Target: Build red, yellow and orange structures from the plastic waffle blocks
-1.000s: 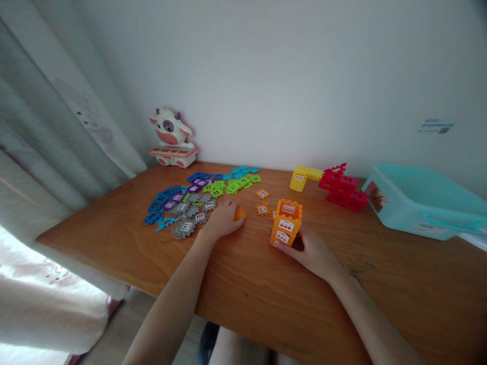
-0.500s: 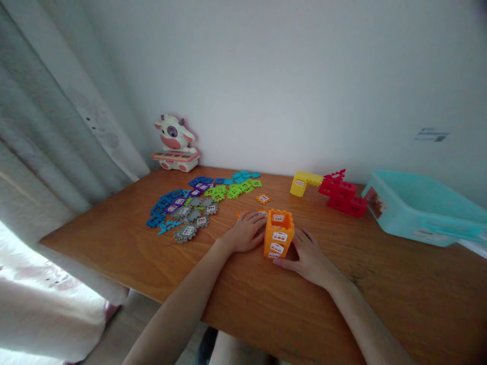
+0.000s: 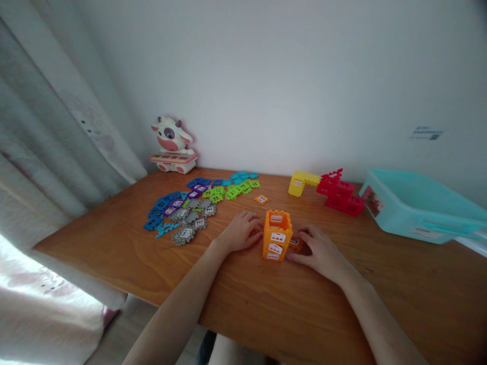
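Note:
An orange tower (image 3: 277, 238) of interlocking window tiles stands upright on the table, its top uncovered. On its left side, my left hand (image 3: 240, 232) has curled fingers over an orange tile (image 3: 257, 228), which they partly hide. To the right of the tower, my right hand (image 3: 321, 252) has its thumb and fingers bent around another orange tile (image 3: 296, 244) low by the tabletop. Neither hand grips the tower. Farther back lies a loose orange tile (image 3: 261, 199) with a white window.
Grey tiles (image 3: 192, 218), blue tiles (image 3: 163, 205), purple and green tiles (image 3: 234, 190) lie in a pile to the left. A yellow construction (image 3: 297, 185), a red construction (image 3: 340, 192) and a turquoise bin (image 3: 411, 218) are to the right. A cow piano toy (image 3: 173, 147) stands behind.
My right hand has moved off the tower to the right, and an orange tile now shows between its fingers. The orange tiles behind my left hand are now mostly under its fingers.

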The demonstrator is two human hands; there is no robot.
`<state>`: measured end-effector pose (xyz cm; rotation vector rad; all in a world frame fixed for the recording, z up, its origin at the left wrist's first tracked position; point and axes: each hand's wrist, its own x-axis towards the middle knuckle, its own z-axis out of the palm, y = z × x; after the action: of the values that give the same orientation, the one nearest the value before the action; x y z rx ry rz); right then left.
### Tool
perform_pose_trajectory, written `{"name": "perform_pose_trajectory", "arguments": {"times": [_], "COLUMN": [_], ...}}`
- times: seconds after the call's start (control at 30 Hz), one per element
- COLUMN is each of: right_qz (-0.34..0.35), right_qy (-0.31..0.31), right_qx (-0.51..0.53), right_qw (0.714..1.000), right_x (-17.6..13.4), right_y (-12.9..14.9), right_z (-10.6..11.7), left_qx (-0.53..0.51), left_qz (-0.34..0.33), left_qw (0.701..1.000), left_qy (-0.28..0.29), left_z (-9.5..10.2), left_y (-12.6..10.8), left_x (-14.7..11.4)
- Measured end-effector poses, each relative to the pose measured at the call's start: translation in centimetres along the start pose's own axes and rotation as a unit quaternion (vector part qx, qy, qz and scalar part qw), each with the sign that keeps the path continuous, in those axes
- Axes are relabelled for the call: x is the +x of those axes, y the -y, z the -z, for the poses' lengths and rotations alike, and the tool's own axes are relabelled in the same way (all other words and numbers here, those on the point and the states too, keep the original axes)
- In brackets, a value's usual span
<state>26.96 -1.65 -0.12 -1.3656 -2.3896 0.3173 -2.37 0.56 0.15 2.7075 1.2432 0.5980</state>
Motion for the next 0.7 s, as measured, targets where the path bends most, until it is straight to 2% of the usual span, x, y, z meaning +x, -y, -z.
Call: {"name": "perform_pose_trajectory", "arguments": {"times": [0.07, 0.13, 0.2, 0.27, 0.33, 0.5, 0.6, 0.7], "right_qz": [0.0, 0.002, 0.0, -0.013, -0.032, -0.05, -0.039, -0.034], "right_qy": [-0.019, -0.022, -0.017, -0.019, -0.037, -0.107, -0.142, -0.146], "right_qx": [0.005, 0.007, 0.006, 0.008, 0.022, 0.083, 0.117, 0.16], "right_qw": [1.0, 1.0, 1.0, 1.0, 0.999, 0.989, 0.982, 0.976], "right_x": [0.0, 0.1, 0.1, 0.2, 0.2, 0.3, 0.4, 0.5], "right_y": [-0.1, -0.1, 0.1, 0.2, 0.3, -0.1, -0.3, -0.5], "right_z": [-0.1, -0.2, -0.2, -0.2, -0.4, -0.8, -1.1, -1.5], "left_qx": [-0.052, -0.156, -0.301, -0.426, -0.496, -0.57, -0.583, -0.583], "left_qz": [0.009, 0.047, 0.093, 0.106, 0.081, 0.038, 0.04, 0.04], "left_qw": [0.998, 0.984, 0.941, 0.886, 0.853, 0.818, 0.81, 0.811], "left_qy": [-0.017, -0.068, -0.125, -0.151, -0.141, -0.066, -0.041, -0.01], "left_z": [-0.1, -0.3, -0.5, -0.6, -0.6, -0.9, -1.3, -1.5], "left_y": [-0.4, -0.9, -1.6, -2.3, -3.0, -4.4, -5.1, -5.7], "left_x": [0.2, 0.6, 0.9, 1.1, 1.1, 0.5, 0.3, 0.3]}}
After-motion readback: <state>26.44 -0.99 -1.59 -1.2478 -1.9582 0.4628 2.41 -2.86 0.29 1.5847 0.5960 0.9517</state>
